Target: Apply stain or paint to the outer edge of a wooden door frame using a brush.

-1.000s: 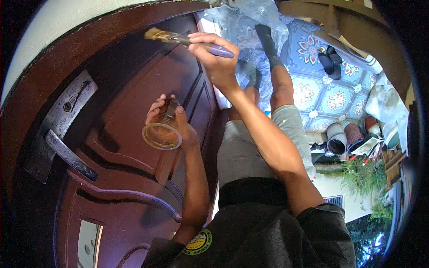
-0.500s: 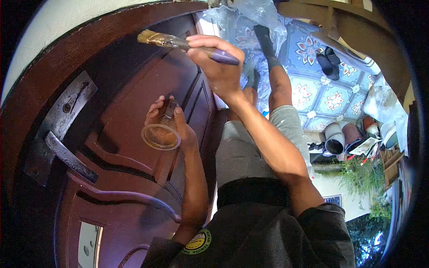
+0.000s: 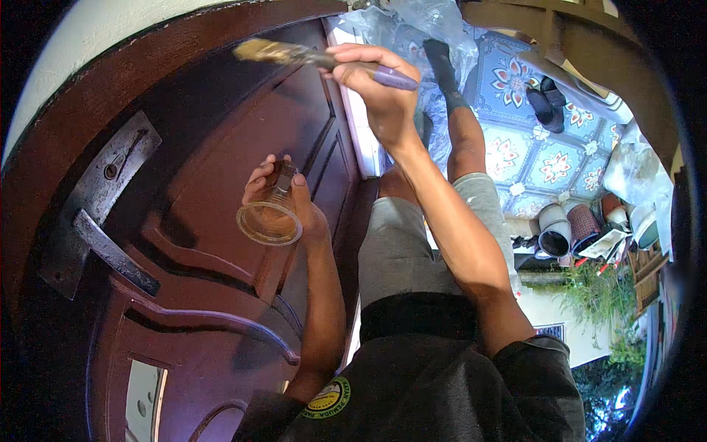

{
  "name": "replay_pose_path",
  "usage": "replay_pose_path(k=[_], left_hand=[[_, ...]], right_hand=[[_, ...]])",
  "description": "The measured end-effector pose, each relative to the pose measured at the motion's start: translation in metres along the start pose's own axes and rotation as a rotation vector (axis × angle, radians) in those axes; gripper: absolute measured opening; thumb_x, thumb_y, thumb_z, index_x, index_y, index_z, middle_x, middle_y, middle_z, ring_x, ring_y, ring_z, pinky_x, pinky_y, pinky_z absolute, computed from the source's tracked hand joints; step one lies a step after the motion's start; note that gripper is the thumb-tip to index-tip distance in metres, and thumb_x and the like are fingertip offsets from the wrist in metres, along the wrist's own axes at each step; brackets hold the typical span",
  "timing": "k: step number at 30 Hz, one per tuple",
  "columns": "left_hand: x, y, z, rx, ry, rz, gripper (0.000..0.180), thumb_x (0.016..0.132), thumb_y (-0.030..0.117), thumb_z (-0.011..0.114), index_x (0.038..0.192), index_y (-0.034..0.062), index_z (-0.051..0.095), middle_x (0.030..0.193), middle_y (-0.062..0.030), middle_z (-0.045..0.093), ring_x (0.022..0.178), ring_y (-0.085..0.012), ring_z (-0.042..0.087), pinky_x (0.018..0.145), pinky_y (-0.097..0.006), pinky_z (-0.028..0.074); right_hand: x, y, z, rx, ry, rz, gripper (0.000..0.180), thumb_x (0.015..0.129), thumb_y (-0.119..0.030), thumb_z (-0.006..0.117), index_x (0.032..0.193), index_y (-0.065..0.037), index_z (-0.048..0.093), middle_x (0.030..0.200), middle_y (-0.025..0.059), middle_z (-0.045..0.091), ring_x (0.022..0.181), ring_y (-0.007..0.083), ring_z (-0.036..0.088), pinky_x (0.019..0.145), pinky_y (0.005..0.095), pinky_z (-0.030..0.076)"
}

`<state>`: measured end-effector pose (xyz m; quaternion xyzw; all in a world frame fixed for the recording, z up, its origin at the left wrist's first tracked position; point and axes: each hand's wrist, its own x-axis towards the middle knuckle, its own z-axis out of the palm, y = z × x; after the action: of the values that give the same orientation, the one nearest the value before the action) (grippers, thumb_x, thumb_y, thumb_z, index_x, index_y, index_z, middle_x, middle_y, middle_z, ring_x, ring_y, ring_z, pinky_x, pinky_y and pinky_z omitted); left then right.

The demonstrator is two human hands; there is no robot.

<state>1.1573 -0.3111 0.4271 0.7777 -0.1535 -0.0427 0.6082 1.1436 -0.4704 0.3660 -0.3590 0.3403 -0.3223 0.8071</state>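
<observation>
My right hand (image 3: 381, 87) grips a paintbrush (image 3: 395, 78) by its purple-ended handle. Its tan, slightly blurred bristles point left, near the upper part of a dark reddish-brown wooden door (image 3: 243, 147); whether they touch the wood I cannot tell. Lower down, my left hand (image 3: 298, 206) is wrapped round a clear plastic cup (image 3: 269, 224), whose rim is tipped toward me. A little brownish liquid seems to be inside the cup. The cup is held in front of the door's carved panels.
At the door's left edge are a metal lock plate (image 3: 110, 173) and a curved handle (image 3: 116, 253). Crumpled clear plastic sheeting (image 3: 434, 22) lies by my feet on blue patterned tiles (image 3: 508, 151). Black sandals (image 3: 545, 105) and several pots (image 3: 554, 230) stand to the right.
My right hand and the paintbrush have shifted right and slightly up. The cup in my left hand has moved only a touch to the right.
</observation>
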Motion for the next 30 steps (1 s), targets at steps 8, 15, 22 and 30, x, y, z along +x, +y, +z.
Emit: replay_pose_path(k=[8,15,22,30], left_hand=[[0.002,0.004,0.004,0.000,-0.003,0.051,0.042,0.082,-0.003,0.062,0.113,0.0056,0.035,0.112,-0.0135,0.045,0.114,-0.0265,0.049,0.097,-0.041,0.050],[-0.008,0.005,0.002,0.018,0.028,0.038,0.041,0.082,-0.001,0.063,0.111,0.0057,0.035,0.111,-0.0136,0.045,0.112,-0.0264,0.051,0.096,-0.040,0.051],[-0.012,0.011,0.001,-0.008,0.007,0.094,0.041,0.082,-0.008,0.059,0.115,0.0068,0.040,0.114,-0.0115,0.048,0.113,-0.0266,0.050,0.094,-0.044,0.050],[-0.024,0.016,0.012,-0.043,-0.010,0.043,0.041,0.083,-0.007,0.058,0.117,0.0057,0.039,0.116,-0.0133,0.049,0.113,-0.0264,0.050,0.095,-0.042,0.049]], right_hand=[[0.013,0.001,0.012,-0.110,-0.031,-0.111,0.013,0.074,-0.003,0.072,0.087,0.000,0.070,0.090,0.0092,0.070,0.082,0.0129,0.065,0.075,0.0248,0.052],[0.006,-0.011,0.003,-0.039,-0.066,-0.170,0.013,0.077,-0.005,0.071,0.089,0.000,0.070,0.086,0.0097,0.070,0.076,0.0145,0.066,0.074,0.0247,0.053],[0.015,0.000,0.009,-0.044,-0.021,0.049,0.016,0.078,-0.007,0.072,0.093,-0.001,0.071,0.077,0.0047,0.070,0.071,0.0088,0.065,0.066,0.0214,0.051],[-0.009,-0.016,-0.073,0.000,0.107,0.257,0.023,0.083,-0.008,0.068,0.102,0.004,0.064,0.089,0.0128,0.069,0.080,0.0174,0.068,0.071,0.0262,0.056]])
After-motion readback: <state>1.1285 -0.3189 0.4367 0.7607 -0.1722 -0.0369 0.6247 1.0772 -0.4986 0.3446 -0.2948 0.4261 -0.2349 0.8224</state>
